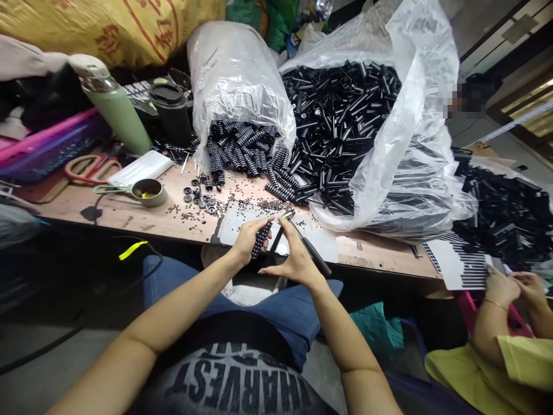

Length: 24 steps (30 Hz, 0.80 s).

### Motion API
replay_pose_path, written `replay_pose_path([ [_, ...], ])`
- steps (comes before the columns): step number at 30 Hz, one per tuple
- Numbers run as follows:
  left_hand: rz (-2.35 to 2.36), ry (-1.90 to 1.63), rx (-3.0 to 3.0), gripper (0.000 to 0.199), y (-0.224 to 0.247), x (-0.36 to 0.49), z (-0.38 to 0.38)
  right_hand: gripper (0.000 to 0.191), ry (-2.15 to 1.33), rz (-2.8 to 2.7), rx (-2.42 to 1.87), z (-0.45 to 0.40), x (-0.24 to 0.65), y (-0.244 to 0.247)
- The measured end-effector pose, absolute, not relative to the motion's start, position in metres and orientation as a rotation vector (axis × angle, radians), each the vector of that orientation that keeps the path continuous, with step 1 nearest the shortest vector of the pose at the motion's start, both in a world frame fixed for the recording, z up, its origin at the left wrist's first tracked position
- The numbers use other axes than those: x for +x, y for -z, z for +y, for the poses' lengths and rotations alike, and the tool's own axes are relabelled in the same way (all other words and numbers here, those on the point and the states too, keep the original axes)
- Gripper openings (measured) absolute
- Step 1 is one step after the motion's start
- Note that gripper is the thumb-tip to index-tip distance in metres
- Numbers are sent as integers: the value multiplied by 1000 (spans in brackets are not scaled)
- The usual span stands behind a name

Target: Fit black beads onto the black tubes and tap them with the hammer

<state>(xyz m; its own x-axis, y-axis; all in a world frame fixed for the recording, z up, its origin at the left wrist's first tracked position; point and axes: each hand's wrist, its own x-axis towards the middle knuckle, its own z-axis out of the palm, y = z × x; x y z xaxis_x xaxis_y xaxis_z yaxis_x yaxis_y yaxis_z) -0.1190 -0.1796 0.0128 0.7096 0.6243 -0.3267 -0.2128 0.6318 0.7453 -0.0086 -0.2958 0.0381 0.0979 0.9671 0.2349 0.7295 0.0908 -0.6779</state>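
Observation:
My left hand (252, 239) is closed around a black barrel studded with pale dots (260, 240), which looks like a round hairbrush head. My right hand (299, 256) curves in a wide C. A slim black handle (275, 244) spans from its fingertips to its thumb, close beside the barrel. Behind the right hand, a hammer-like tool with a metal head and dark grip (317, 256) slants over the table edge. Under both hands lies a pale sheet (233, 225). Small dark bits (276, 205) are scattered past the fingertips.
Dotted barrels (242, 151) spill from a plastic bag (242, 63). To its right, another bag (389, 190) bulges with black handles (345, 121). At left stand a green bottle (116, 109), a small cup (149, 193) and red scissors (90, 169). A co-worker's hands (503, 285) are at far right.

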Motion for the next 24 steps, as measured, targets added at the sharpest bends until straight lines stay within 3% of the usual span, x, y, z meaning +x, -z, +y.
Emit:
replay_pose_path([
  [17,677,-405,635,29,-17,-109,-182,126,-395,-1805,-1735,-276,-4,-18],
  [24,729,-358,661,35,-15,-103,-180,119,-472,-1661,-1821,-276,-8,-15],
])
